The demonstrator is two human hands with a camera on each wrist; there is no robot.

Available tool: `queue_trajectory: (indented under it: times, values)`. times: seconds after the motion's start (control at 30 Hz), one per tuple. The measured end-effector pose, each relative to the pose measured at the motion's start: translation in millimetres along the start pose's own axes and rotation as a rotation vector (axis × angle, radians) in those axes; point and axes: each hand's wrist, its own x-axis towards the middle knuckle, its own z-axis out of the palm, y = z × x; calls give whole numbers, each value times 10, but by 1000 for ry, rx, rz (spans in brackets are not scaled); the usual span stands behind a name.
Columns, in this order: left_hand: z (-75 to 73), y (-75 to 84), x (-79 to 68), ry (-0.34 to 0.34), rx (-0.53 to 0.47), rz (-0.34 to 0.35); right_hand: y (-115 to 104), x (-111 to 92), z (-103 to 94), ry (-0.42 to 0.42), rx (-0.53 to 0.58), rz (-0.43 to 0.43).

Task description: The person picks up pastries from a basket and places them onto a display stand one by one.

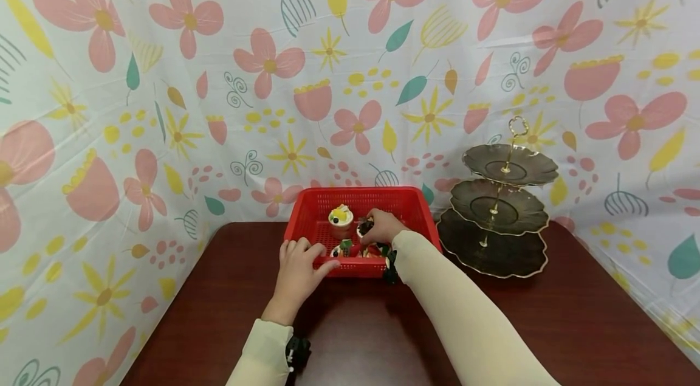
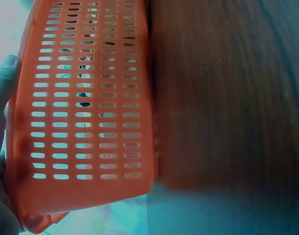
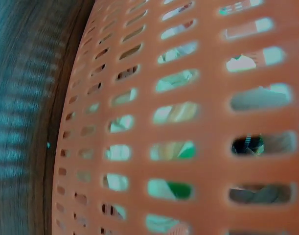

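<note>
A red plastic basket with slotted walls stands on the table. My left hand grips its front left corner, with the thumb along the front rim; in the left wrist view that thumb lies at the basket's edge. My right hand reaches in over the front right and pinches a cupcake with a dark topping. Behind it to the left sits a cupcake with cream and yellow fruit. Two more topped cakes, one with a green leaf, are partly hidden by the front wall.
A dark three-tier cake stand with gold wavy edges stands right of the basket. The brown wooden table reaches toward me. A flower-patterned cloth hangs behind. In the right wrist view the slotted basket wall fills most of the frame.
</note>
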Motion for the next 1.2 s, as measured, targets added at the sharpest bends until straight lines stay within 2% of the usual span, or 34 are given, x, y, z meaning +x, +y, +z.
queue_trajectory:
  times: [0.23,0.43,0.8,1.03,1.2]
  values:
    - [48,-7,-39,53,-38,18,87,-28,-64,47,7,-4]
    - [35,7,-43,76,-35,19,93,-54,-226,91,22,-63]
    - [24,11,-53,124,-36,45,-15,-315,-454,267,-66,-116]
    - [29,20,-47,121,-61,46,-74,-466,-657,332,-116,-182]
    - [32,0,-43,130,-50,58,-81,-537,-826,338,-135,-187]
